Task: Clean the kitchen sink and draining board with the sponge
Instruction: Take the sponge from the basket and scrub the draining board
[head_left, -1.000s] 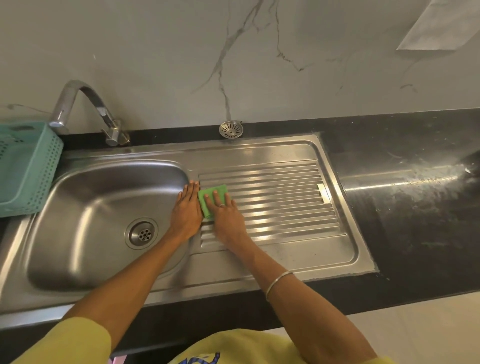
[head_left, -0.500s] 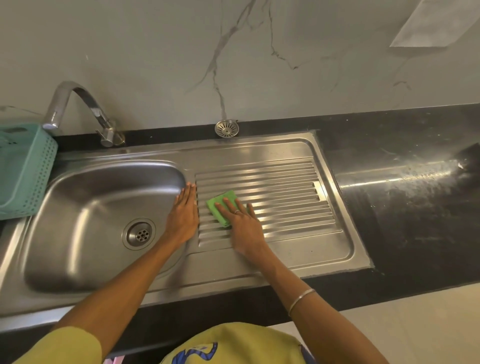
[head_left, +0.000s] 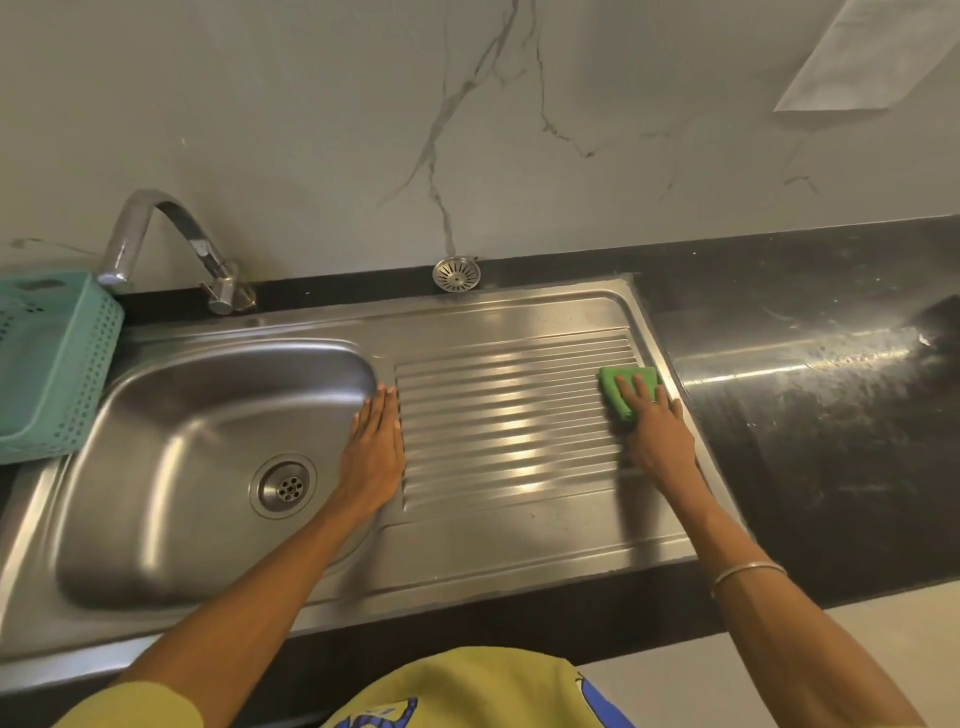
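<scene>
Right hand (head_left: 658, 434) presses flat on the sponge (head_left: 621, 388) at the board's (head_left: 509, 415) 3 o'clock edge, its long axis toward 5 o'clock; left hand (head_left: 375, 451) lies open, empty.

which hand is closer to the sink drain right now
Left. The left hand rests flat on the strip just right of the drain; the right hand is across the draining board.

Home kitchen, sink area.
In front of me: steel sink (head_left: 208, 467) with ribbed draining board (head_left: 514, 415), curved tap (head_left: 171, 234), black stone counter (head_left: 805, 415), marble-look wall (head_left: 467, 130), teal plastic basket (head_left: 52, 364), loose drain strainer (head_left: 456, 273) at the wall.
</scene>
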